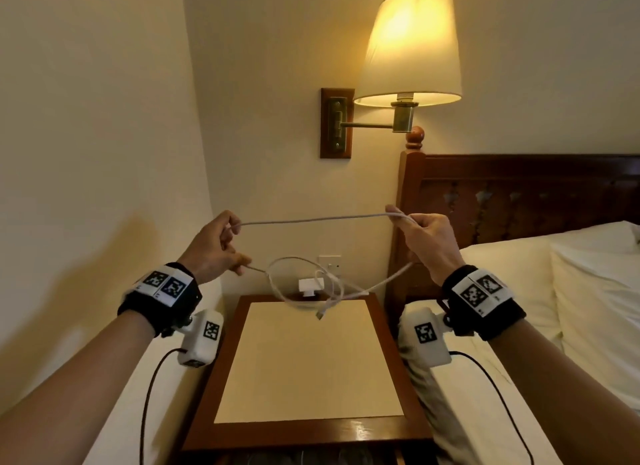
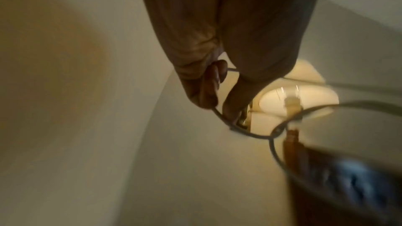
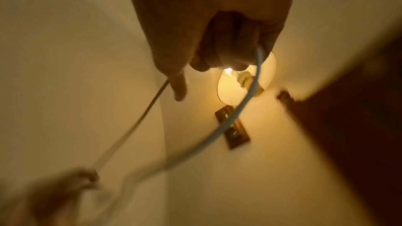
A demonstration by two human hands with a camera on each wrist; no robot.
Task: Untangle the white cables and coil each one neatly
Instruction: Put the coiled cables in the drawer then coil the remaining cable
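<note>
While both hands [image 1: 211,246] [image 1: 427,241] grip thin white cable [image 1: 311,219], slack loops sag.

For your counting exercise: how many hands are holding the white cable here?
2. The left hand grips the white cable at the left; the right hand grips it at the right, above the nightstand.

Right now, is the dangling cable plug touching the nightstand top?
Cannot tell. In the head view the cable plug hangs over the nightstand; no gap or contact shows plainly.
</note>
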